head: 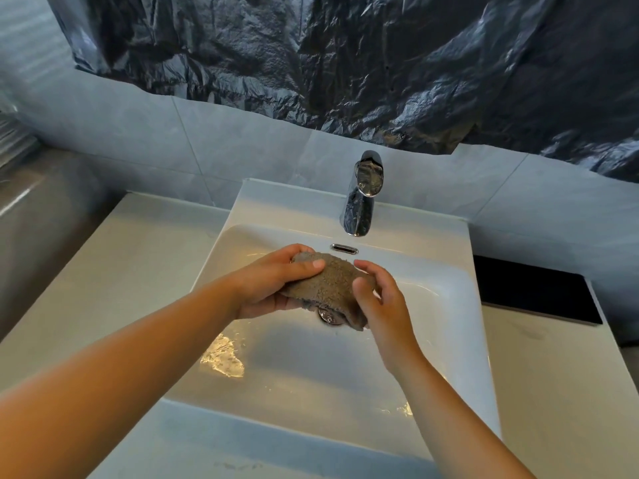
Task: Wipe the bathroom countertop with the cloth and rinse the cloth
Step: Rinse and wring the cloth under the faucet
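The cloth (328, 283) stretches lengthwise between the left grip (273, 288) and right grip (378, 299), both clamped on its ends, with the tap spout (358, 219) beyond them.

A bathroom — the white ceramic sink (276, 198) set in a pale countertop (121, 271) shows it. On the sink's back rim stands a chrome single-lever faucet (363, 198). In the sink's rear wall is an overflow slot (344, 249), at its bottom a metal drain (326, 318), and water glistens on its floor. Behind the sink rises a wall of grey tiles (207, 140) — crumpled dark plastic sheeting (345, 63) hangs higher above the sink.
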A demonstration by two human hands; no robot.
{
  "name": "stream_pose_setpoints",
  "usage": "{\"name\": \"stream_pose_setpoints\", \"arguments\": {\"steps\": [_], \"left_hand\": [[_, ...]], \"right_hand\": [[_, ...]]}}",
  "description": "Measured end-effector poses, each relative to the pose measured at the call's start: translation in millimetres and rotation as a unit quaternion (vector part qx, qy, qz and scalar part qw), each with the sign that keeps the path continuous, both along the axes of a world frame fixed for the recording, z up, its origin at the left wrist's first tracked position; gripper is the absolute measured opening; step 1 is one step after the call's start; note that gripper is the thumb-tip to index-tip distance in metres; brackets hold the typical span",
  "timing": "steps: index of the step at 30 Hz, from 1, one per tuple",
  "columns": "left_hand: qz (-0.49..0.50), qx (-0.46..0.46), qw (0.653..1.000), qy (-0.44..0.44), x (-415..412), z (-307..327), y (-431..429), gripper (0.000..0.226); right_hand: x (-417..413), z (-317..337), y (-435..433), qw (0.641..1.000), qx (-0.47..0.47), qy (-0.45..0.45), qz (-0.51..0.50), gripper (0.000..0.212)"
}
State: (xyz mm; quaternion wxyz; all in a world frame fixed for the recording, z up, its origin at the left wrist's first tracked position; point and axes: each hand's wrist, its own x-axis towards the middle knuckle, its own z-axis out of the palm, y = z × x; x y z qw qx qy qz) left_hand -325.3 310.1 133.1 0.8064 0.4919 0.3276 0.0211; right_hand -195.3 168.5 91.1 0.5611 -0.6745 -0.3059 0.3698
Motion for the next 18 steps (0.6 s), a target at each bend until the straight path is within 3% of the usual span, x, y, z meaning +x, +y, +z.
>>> {"name": "stream_pose_setpoints", "arguments": {"steps": [5,7,8,11,14,18], "left_hand": [[-0.036,0.010,0.999,0.016,-4.7,1.0,-0.4,0.048],[-0.071,0.075,0.994,0.042,-4.4,0.4,-4.7,0.051],[-0.096,0.150,0.982,0.065,-4.2,-0.4,-7.2,0.053],[-0.168,0.417,0.882,0.141,-3.5,-2.1,-12.1,0.055],[-0.194,0.495,0.833,0.154,-0.7,-3.6,-15.5,0.059],[-0.228,0.563,0.774,0.180,9.4,-2.9,-19.4,0.080]], "right_hand": [[-14.2,-8.5,8.0,0.995,-0.021,0.075,-0.069,0.053],[-20.1,-10.5,9.7,0.990,-0.044,0.072,-0.109,0.042],[-20.8,-11.6,10.3,0.989,-0.056,0.048,-0.127,0.036],[-12.6,-14.1,12.4,0.985,-0.080,-0.084,-0.128,0.026],[0.0,-13.8,17.3,0.980,-0.088,-0.145,-0.104,0.023],[5.2,-8.3,26.3,0.983,-0.096,-0.129,-0.092,0.025]]}}
